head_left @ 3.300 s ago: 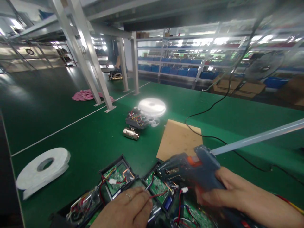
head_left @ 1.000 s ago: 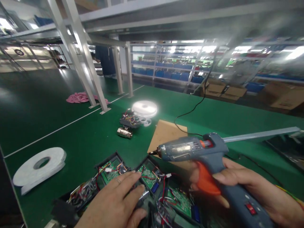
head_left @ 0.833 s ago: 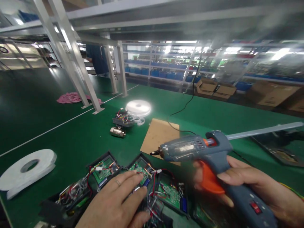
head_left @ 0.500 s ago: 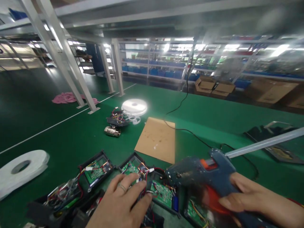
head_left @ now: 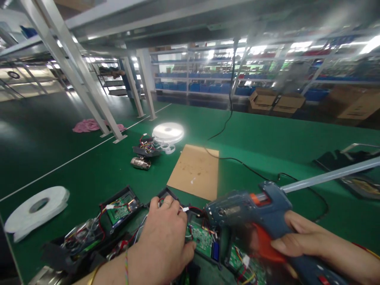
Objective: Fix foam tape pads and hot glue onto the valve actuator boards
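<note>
My right hand (head_left: 303, 245) grips a blue hot glue gun (head_left: 255, 209) with an orange trigger; a clear glue stick (head_left: 332, 176) juts out behind it. Its nozzle points left and down at the open black housings with green circuit boards (head_left: 202, 239) and red wires at the near edge. My left hand (head_left: 164, 241) lies on top of one housing, fingers curled over the board and wires, a ring on one finger. Another open housing (head_left: 120, 208) lies just to the left.
A brown cardboard sheet (head_left: 196, 170) lies beyond the boards, a black cable (head_left: 267, 176) trailing past it. Farther back sit a valve unit with wiring (head_left: 144, 152) and a white tape roll (head_left: 168, 132). Another white roll (head_left: 37, 206) lies left. Steel posts (head_left: 89, 87) and pink cloth (head_left: 86, 126) stand behind.
The glue gun came down from a raised, level hold to the boards. My left hand slid forward onto the middle housing and curled over it. The view shifted a little.
</note>
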Tool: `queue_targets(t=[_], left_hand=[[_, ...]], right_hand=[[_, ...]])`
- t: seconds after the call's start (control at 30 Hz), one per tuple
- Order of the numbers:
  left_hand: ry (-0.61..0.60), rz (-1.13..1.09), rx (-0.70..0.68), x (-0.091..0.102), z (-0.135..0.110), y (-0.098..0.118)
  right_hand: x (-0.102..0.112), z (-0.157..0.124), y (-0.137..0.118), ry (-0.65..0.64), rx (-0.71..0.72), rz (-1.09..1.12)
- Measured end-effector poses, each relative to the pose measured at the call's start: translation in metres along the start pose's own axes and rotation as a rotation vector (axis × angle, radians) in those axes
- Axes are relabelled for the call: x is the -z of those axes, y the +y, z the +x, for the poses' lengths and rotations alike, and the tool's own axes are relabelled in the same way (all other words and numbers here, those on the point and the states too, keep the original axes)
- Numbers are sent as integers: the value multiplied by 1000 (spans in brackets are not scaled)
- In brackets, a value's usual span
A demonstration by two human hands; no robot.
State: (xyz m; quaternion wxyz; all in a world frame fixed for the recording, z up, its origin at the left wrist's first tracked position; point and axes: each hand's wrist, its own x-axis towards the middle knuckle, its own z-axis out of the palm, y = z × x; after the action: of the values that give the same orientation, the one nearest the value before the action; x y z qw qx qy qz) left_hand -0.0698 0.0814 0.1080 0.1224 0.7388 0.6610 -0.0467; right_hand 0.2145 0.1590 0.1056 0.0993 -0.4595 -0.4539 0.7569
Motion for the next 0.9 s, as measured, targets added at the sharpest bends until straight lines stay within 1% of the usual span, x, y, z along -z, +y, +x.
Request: queue_targets(t=[0.07, 0.27, 0.47, 0.6, 0.77, 0.9], left_hand=[[11, -17, 9, -4, 0, 2], [62, -89, 39, -15, 0, 2], [31, -129, 42, -15, 0, 2], [33, -120, 42, -21, -1, 3], [28, -152, 63, -26, 0, 4], [-5, -107, 8, -23, 1, 7]], right_hand=[[1, 1, 0, -9, 2, 39], [3, 4, 5, -54, -7, 63], [0, 3, 0, -47, 12, 48], [-1, 0, -2, -54, 33, 32], [1, -2, 2, -42, 40, 7], [4, 1, 6, -31, 12, -17]])
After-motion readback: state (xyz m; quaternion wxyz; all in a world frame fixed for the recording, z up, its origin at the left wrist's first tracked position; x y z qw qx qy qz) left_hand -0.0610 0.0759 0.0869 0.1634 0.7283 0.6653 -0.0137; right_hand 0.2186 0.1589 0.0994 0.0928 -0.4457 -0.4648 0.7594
